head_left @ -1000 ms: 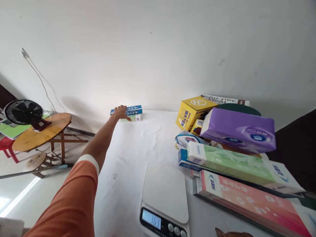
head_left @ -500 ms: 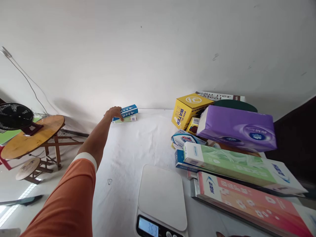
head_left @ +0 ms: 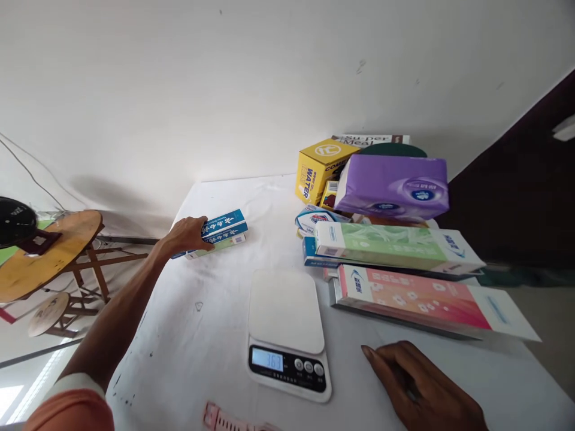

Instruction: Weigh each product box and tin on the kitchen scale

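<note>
On the left side of the white-covered table, my left hand [head_left: 186,233] is wrapped around the left end of a stack of toothpaste boxes. A blue toothpaste box [head_left: 224,222] with white lettering lies on top, and a pale green and white box [head_left: 231,242] shows beneath it. Much of the stack's left part is hidden by the hand. My right hand [head_left: 424,383] rests at the lower right, its fingers loosely curled with nothing visible in them. Between the hands sits a white kitchen scale [head_left: 285,311] with a bare plate; its lit display reads 363.
Right of the scale lie a pink box [head_left: 417,296], a green box [head_left: 390,242], a purple tissue pack [head_left: 390,179] and a yellow carton [head_left: 314,170]. A pink watch strap [head_left: 224,421] is at the front edge. A wooden table [head_left: 67,245] with a fan stands left; a wall is behind.
My left hand has brought the toothpaste boxes away from the table's back edge, closer to me. My right hand has come well into view, and the camera view has shifted.
</note>
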`<state>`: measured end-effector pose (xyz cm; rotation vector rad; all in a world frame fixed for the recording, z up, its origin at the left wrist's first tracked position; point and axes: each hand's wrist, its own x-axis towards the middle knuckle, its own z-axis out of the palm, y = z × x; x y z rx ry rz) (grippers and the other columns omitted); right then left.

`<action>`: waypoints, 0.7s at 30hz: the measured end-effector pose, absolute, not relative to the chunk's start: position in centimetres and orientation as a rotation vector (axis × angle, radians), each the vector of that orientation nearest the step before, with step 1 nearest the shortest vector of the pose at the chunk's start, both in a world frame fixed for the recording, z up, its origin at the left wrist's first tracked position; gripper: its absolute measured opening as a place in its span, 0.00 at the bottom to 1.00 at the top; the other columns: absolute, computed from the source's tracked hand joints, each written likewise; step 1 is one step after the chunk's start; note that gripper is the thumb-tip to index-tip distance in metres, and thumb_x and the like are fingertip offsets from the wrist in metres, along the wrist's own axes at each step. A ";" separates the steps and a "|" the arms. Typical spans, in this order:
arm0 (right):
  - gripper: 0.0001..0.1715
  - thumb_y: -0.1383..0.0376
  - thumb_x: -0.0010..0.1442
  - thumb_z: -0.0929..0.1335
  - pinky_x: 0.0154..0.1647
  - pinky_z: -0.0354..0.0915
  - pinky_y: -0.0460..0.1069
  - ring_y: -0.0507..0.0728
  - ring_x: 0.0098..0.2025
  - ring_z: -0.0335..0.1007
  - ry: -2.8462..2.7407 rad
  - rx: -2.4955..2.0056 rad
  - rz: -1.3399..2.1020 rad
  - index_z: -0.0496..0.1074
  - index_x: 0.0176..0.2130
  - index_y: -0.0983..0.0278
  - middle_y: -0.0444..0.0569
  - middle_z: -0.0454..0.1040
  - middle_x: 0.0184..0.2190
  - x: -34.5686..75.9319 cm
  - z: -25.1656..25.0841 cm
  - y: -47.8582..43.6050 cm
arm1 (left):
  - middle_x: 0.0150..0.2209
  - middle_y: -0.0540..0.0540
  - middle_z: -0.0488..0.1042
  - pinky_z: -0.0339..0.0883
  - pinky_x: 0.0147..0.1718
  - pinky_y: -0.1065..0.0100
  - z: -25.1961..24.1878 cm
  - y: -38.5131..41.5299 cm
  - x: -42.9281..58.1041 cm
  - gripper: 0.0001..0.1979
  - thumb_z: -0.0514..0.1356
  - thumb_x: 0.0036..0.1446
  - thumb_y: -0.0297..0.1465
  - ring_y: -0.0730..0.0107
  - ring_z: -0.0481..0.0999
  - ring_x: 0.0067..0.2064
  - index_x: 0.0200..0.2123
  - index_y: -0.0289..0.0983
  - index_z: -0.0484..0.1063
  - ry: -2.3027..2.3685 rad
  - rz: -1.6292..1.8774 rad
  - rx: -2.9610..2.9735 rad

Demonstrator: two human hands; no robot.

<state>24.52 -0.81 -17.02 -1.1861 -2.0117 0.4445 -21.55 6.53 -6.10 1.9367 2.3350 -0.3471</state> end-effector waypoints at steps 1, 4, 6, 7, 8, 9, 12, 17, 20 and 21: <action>0.19 0.53 0.70 0.65 0.27 0.66 0.45 0.51 0.21 0.65 -2.011 -1.178 0.431 0.67 0.29 0.57 0.42 0.70 0.23 24.5 -16.9 -0.9 | 0.42 0.41 0.81 0.66 0.35 0.60 -6.1 5.3 -20.7 0.27 0.67 0.46 0.50 0.47 0.80 0.42 0.46 0.41 0.71 2.327 -0.355 1.940; 0.18 0.55 0.70 0.65 0.26 0.63 0.45 0.50 0.21 0.63 -2.027 -1.152 0.393 0.65 0.29 0.58 0.42 0.69 0.23 24.3 -16.9 -1.1 | 0.43 0.41 0.80 0.66 0.36 0.60 -6.1 2.5 -19.1 0.26 0.67 0.48 0.49 0.48 0.80 0.43 0.45 0.42 0.70 2.285 -0.327 1.930; 0.17 0.57 0.71 0.66 0.26 0.62 0.45 0.50 0.22 0.62 -2.054 -1.136 0.383 0.65 0.30 0.58 0.42 0.68 0.24 24.2 -16.9 -1.2 | 0.46 0.41 0.80 0.66 0.37 0.60 -6.0 1.4 -19.0 0.27 0.67 0.49 0.49 0.49 0.79 0.45 0.48 0.41 0.68 2.259 -0.253 1.921; 0.17 0.57 0.71 0.66 0.26 0.62 0.45 0.50 0.22 0.61 -2.059 -1.118 0.374 0.65 0.29 0.59 0.41 0.67 0.24 24.2 -16.9 -1.2 | 0.47 0.41 0.79 0.67 0.39 0.59 -6.0 1.0 -19.1 0.29 0.67 0.49 0.49 0.49 0.79 0.46 0.49 0.41 0.68 2.252 -0.209 1.924; 0.18 0.58 0.71 0.66 0.27 0.62 0.45 0.49 0.22 0.61 -2.061 -1.100 0.368 0.64 0.29 0.59 0.41 0.67 0.24 24.2 -17.0 -1.2 | 0.49 0.40 0.79 0.68 0.40 0.59 -6.0 0.7 -19.3 0.29 0.67 0.49 0.49 0.50 0.79 0.47 0.50 0.41 0.67 2.250 -0.165 1.934; 0.18 0.58 0.71 0.66 0.27 0.62 0.45 0.49 0.22 0.61 -2.061 -1.086 0.364 0.64 0.29 0.59 0.41 0.66 0.24 24.2 -17.1 -1.2 | 0.50 0.40 0.78 0.68 0.43 0.59 -6.1 0.4 -19.5 0.28 0.66 0.50 0.48 0.50 0.78 0.48 0.50 0.41 0.67 2.255 -0.119 1.949; 0.19 0.57 0.72 0.66 0.28 0.61 0.46 0.50 0.23 0.61 -2.058 -1.072 0.345 0.64 0.29 0.59 0.41 0.66 0.25 24.3 -17.5 -1.3 | 0.50 0.41 0.78 0.69 0.47 0.58 -6.2 -0.4 -19.8 0.24 0.65 0.53 0.45 0.51 0.78 0.50 0.50 0.41 0.69 2.293 0.024 1.972; 0.21 0.55 0.72 0.64 0.27 0.60 0.47 0.51 0.23 0.61 -2.060 -1.071 0.354 0.63 0.28 0.59 0.42 0.66 0.25 24.2 -18.0 -1.4 | 0.48 0.43 0.78 0.70 0.48 0.57 -6.0 -3.4 -18.8 0.25 0.66 0.54 0.46 0.53 0.78 0.48 0.50 0.41 0.70 2.345 0.286 1.968; 0.22 0.55 0.72 0.64 0.28 0.60 0.48 0.51 0.24 0.61 -2.038 -1.066 0.373 0.62 0.27 0.59 0.42 0.66 0.24 24.2 -17.9 -1.4 | 0.49 0.43 0.78 0.70 0.49 0.56 -5.6 -5.6 -16.8 0.27 0.67 0.54 0.48 0.53 0.78 0.49 0.53 0.42 0.70 2.268 0.386 2.071; 0.22 0.55 0.71 0.64 0.29 0.60 0.49 0.52 0.24 0.61 -2.028 -1.065 0.379 0.61 0.27 0.59 0.42 0.66 0.24 24.2 -17.8 -1.4 | 0.50 0.43 0.78 0.70 0.51 0.55 -5.6 -6.2 -15.9 0.27 0.68 0.54 0.47 0.52 0.77 0.50 0.53 0.42 0.70 2.203 0.398 2.129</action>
